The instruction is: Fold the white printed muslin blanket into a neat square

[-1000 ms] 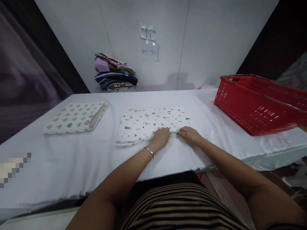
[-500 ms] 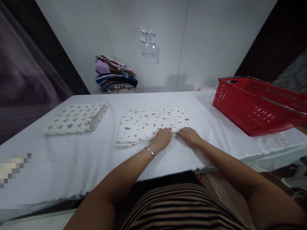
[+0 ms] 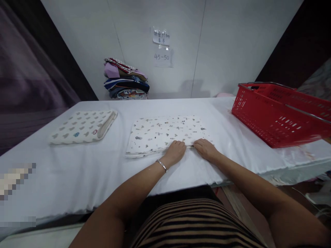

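Note:
A folded white cloth with small dark prints (image 3: 162,132) lies flat in the middle of the white-covered table (image 3: 77,172). My left hand (image 3: 176,152), a bracelet on its wrist, rests on the cloth's near edge with its fingers curled over it. Close beside it, my right hand (image 3: 205,149) holds the same near edge, fingers curled on the fabric. The two hands are a few centimetres apart.
A second folded cloth with grey heart prints (image 3: 82,126) lies at the left. A red plastic basket (image 3: 276,113) stands at the right edge of the table. A pile of folded coloured clothes (image 3: 126,80) sits against the back wall under two paper notes (image 3: 161,46).
Both hands stay on the near edge of the printed cloth and have drawn slightly toward me. The view has shifted a little.

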`<state>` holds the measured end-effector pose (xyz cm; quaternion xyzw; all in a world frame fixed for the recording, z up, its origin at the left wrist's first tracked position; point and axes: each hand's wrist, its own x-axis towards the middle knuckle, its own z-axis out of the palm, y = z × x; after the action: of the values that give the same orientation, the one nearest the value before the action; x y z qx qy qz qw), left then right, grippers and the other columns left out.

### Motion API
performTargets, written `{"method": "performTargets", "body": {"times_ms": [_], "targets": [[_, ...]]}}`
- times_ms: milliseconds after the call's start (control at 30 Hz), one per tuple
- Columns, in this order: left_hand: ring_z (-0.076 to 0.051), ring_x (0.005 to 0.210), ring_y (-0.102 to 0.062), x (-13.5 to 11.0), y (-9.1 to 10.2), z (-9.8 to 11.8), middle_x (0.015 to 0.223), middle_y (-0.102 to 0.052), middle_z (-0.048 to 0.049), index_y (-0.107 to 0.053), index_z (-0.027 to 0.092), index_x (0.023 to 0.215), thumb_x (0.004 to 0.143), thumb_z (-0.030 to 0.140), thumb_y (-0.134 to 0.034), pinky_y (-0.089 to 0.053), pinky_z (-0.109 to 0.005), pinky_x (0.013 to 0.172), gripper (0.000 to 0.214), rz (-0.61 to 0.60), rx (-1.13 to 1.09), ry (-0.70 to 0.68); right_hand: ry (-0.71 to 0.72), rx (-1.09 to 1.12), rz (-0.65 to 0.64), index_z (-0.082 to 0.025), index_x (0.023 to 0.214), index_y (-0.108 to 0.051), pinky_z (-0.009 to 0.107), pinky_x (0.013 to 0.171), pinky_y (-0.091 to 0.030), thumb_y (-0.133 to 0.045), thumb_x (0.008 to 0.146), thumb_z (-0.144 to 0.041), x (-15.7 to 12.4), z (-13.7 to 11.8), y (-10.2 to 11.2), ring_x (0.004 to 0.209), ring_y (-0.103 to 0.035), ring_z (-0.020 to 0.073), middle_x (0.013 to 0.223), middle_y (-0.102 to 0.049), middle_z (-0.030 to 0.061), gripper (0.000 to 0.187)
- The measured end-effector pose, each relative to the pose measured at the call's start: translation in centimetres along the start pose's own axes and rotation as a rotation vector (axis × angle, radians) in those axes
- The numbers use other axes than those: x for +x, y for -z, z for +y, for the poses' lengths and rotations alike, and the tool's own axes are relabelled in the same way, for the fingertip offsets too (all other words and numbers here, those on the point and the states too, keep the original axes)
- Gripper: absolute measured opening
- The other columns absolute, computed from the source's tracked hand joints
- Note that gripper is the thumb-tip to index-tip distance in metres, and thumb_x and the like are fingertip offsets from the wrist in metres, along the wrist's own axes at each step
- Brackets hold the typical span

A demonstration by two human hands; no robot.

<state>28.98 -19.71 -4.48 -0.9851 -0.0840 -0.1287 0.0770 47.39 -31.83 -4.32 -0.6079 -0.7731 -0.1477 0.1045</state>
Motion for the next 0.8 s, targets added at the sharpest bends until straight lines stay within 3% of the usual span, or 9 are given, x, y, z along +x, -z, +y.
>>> {"method": "performTargets", "body": {"times_ms": [133, 333, 633, 800], "targets": [[-0.021, 0.086, -0.053, -0.1, 0.3, 0.0, 0.089, -0.059, -0.0081, -0.057, 0.016, 0.09, 0.088, 0.006, -0.038, -0.036, -0.036, 0.079, 0.021, -0.016, -0.044, 0.001, -0.051, 0.012, -0.001, -0.015, 0.099, -0.06, 0.033, 0.072, -0.038, -0.04, 0.091, -0.013, -0.1, 0.0, -0.1, 0.081, -0.052, 0.0209, 0.088, -0.062, 0.0098, 0.022], [-0.021, 0.094, -0.055, -0.1, 0.5, 0.3, 0.099, -0.063, -0.0067, -0.05, 0.017, 0.117, 0.09, 0.009, -0.039, -0.036, -0.035, 0.081, 0.03, 0.005, -0.082, 0.112, -0.075, 0.025, 0.029, -0.013, 0.116, -0.056, 0.033, 0.075, -0.04, -0.042, 0.09, -0.012, -0.3, 0.0, -0.5, 0.086, -0.055, 0.0217, 0.095, -0.064, 0.0121, 0.029], [-0.021, 0.097, -0.051, 0.1, 1.2, 0.4, 0.101, -0.06, -0.0064, -0.058, 0.018, 0.099, 0.088, 0.014, -0.046, -0.038, -0.035, 0.081, 0.016, -0.028, -0.141, 0.156, -0.059, 0.015, 0.009, -0.014, 0.109, -0.061, 0.034, 0.075, -0.04, -0.044, 0.09, -0.013, -0.4, 0.1, -0.3, 0.089, -0.053, 0.0228, 0.102, -0.064, 0.0115, 0.026], [-0.02, 0.097, -0.05, -0.2, 1.3, 0.3, 0.101, -0.06, -0.0056, -0.061, 0.019, 0.099, 0.091, 0.031, -0.049, -0.039, -0.034, 0.082, 0.018, 0.019, -0.251, 0.188, -0.084, 0.075, 0.044, -0.016, 0.108, -0.062, 0.036, 0.076, -0.042, -0.044, 0.089, -0.014, -0.5, -0.2, 0.0, 0.09, -0.054, 0.0234, 0.101, -0.064, 0.0127, 0.026]]}}
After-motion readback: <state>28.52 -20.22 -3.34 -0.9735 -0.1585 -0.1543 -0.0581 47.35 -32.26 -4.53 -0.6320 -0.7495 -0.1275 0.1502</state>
